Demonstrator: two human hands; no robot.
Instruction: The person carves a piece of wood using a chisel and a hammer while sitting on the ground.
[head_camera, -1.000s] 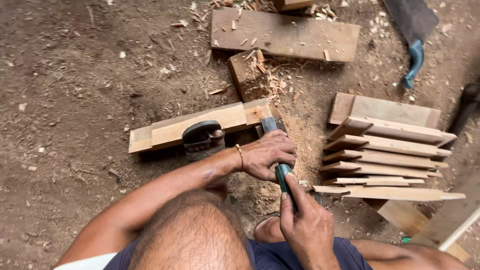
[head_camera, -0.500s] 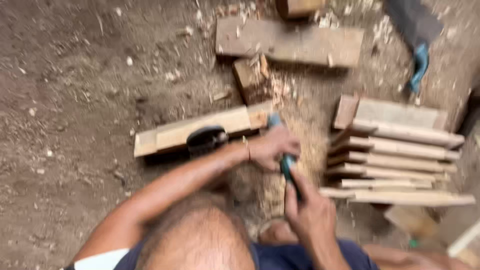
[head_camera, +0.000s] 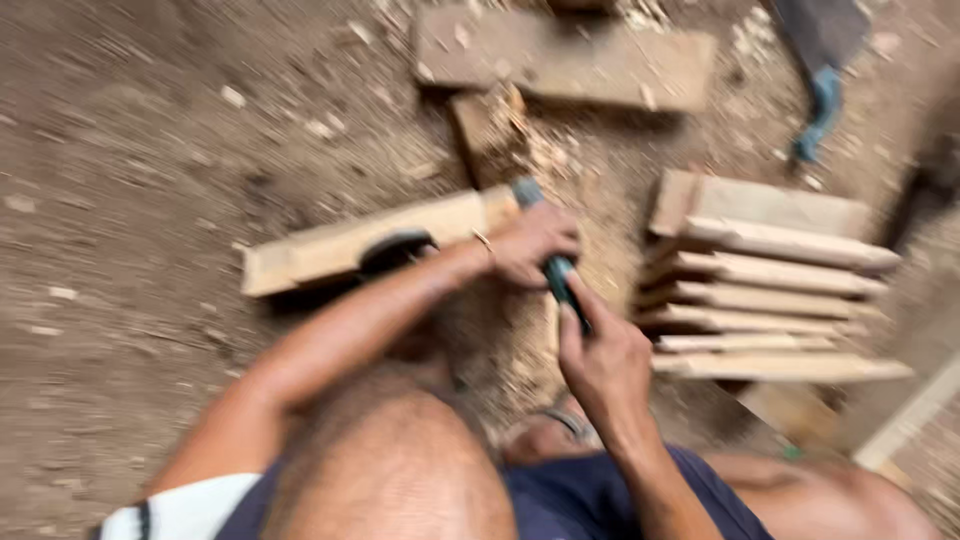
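Frame motion-blurred. Both hands closed on a dark teal tool: left hand near its head, right hand lower. Pale rough plank on dirt ground; stacked boards at right.

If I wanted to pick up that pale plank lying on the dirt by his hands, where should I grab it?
Probably the plank's free left end, coming from above and pinching across its narrow width. It lies flat on the dirt and that end is bare. Its right end is crowded: a dark strap sits on it, and the left hand and right hand grip a teal-handled tool there.
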